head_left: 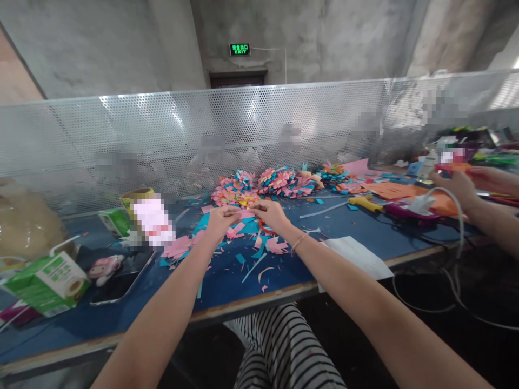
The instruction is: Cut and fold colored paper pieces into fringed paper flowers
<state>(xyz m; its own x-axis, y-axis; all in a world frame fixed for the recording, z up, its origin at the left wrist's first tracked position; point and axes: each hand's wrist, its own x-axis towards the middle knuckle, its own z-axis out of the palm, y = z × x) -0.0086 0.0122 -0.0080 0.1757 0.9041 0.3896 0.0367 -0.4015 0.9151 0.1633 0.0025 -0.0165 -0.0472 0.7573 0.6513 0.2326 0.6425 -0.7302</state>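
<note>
Pinching a small pink paper piece point(245, 214) near the centre of the frame, you have your left hand point(222, 220) and right hand point(272, 216) facing each other, thumbs and fingers nearly closed, with the paper between their tips. How firmly each one grips is too small to tell. If your hands pull against each other, the thin paper could crease or tear. If a pinch slackens, the piece could drop among the loose scraps point(277, 246) just below and be hard to pick out, since many share its pink. A sweep of your right wrist might catch the red loop point(266, 230) partly hidden beneath it, or your forearm could drag the white sheet point(357, 255) lying over the table edge at lower right.

Those scraps are flat slivers, curled strips and small angular offcuts in pink and turquoise, strewn over a smooth, dark blue tabletop point(239, 294) with a rough wooden edge. Beyond your fingers, paper flower clusters point(279, 182) bunch into rounded, ruffled mounds of layered petals. Across the frame behind them runs a shiny metal screen point(178, 138), finely perforated. At lower left sits a boxy green carton point(44, 281) with crisp corners.
</note>
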